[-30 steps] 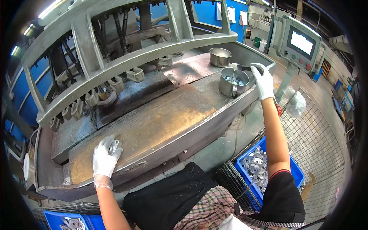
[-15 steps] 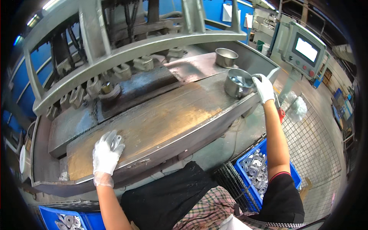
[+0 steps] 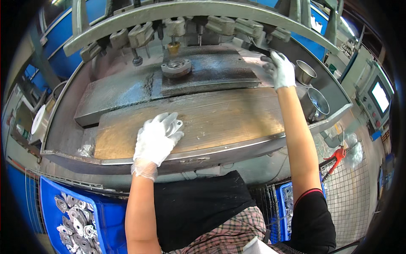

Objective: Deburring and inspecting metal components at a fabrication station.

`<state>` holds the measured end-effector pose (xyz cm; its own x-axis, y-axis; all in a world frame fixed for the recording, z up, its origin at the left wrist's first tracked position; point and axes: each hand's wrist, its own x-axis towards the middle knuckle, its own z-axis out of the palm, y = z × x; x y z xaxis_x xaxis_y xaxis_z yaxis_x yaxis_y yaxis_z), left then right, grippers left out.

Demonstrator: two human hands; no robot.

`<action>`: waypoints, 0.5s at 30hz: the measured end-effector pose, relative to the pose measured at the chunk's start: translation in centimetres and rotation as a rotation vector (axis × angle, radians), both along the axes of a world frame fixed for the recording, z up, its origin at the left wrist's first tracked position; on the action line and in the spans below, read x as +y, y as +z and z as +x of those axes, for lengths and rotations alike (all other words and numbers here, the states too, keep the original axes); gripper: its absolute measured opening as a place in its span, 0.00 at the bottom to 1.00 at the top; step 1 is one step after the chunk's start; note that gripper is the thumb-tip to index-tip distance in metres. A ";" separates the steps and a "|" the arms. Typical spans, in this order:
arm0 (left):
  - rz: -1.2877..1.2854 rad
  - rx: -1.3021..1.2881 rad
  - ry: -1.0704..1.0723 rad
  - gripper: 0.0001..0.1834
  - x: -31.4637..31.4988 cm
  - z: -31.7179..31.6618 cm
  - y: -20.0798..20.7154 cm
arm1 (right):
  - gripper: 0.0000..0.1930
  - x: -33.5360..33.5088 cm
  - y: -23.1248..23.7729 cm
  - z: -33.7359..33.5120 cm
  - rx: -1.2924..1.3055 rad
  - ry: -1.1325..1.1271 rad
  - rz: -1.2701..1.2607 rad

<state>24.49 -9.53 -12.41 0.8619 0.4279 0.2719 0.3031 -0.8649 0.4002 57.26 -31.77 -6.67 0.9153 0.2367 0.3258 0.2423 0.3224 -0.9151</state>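
My left hand (image 3: 156,139), in a white glove, rests over the near board (image 3: 228,114). Its fingers are curled round a small silver metal flange (image 3: 179,123), and one holed end sticks out past the fingers. My right hand (image 3: 281,70), also gloved, is stretched forward over the far right of the bench. Its fingers are apart with dark tips, close to a dark bar (image 3: 257,49); whether they touch it I cannot tell. On the raised block ahead sits a round metal fixture (image 3: 176,67), below a brass-coloured tool tip (image 3: 174,47).
Two steel pots, a far one (image 3: 305,73) and a near one (image 3: 315,103) with small parts inside, stand at the right. Clamp blocks hang from a metal frame (image 3: 203,9) overhead. Blue crates (image 3: 96,211) of metal parts flank me. A control panel (image 3: 376,95) stands far right.
My right hand has left the near pot's rim and moved left and forward, toward the dark bar. My left hand still holds the flange on the board. The view has turned left.
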 end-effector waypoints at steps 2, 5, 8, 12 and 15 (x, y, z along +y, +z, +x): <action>-0.003 0.059 -0.006 0.29 0.3 0.2 -0.2 | 0.19 2.6 0.0 0.9 0.013 0.039 0.024; 0.016 0.022 0.006 0.28 -0.1 -0.3 0.4 | 0.18 5.2 1.5 0.2 0.114 0.047 0.047; 0.028 0.014 -0.009 0.28 0.2 -0.1 0.0 | 0.17 5.1 1.8 0.2 0.047 0.093 0.021; 0.044 0.029 -0.002 0.28 0.6 -0.1 -0.3 | 0.16 3.8 1.6 -2.7 0.000 0.052 0.042; 0.056 0.001 -0.001 0.28 0.5 -0.2 -0.3 | 0.19 2.9 1.1 -4.0 -0.042 0.024 0.108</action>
